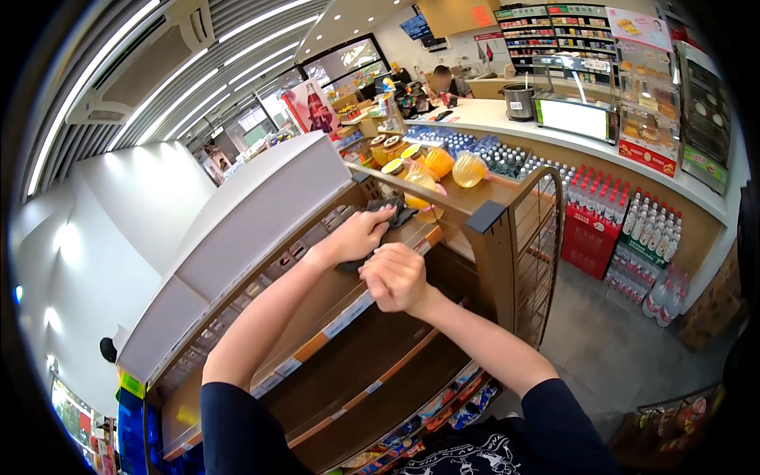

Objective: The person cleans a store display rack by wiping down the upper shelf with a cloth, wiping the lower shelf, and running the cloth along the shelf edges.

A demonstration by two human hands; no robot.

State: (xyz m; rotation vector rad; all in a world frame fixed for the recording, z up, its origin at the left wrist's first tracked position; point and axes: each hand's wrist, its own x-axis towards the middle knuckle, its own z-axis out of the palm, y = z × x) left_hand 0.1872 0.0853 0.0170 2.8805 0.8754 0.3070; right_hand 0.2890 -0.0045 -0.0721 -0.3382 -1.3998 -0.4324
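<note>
My left hand is closed on a dark cloth at the right end of the upper brown shelf. Part of the cloth lies under and behind the hand. Just right of it and nearer to me, my right hand is curled into a fist above the shelf's front edge. Whether anything small is inside that fist is hidden. Beyond the hands, jars and yellow-orange containers stand on the adjoining shelf top.
A curved wire rack is fixed to the shelf's right end. Lower shelves hold colourful packets. Bottle packs stand on the floor at right, before a long counter. Behind the counter is a person.
</note>
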